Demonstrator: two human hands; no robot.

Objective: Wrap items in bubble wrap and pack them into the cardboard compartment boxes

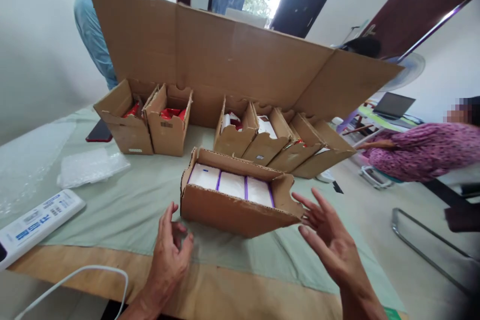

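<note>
In front of me a cardboard box [232,212] with an open top lies lengthwise on the green cloth. Inside it stand three white packs [233,185] with purple edges, side by side. My left hand [173,240] is beside the box's left end, its fingers apart and slightly curled, holding nothing. By the right end is my right hand [326,235], fingers spread and its palm turned toward the box. Its fingertips are close to the box's corner; whether they touch it I cannot tell.
Behind stand several cardboard bins [168,130] with red and white packets, backed by a tall cardboard panel [243,55]. Left lie bubble wrap [90,166], a dark phone [99,131] and a white power strip [41,225] with a cable. People are at the left back and right.
</note>
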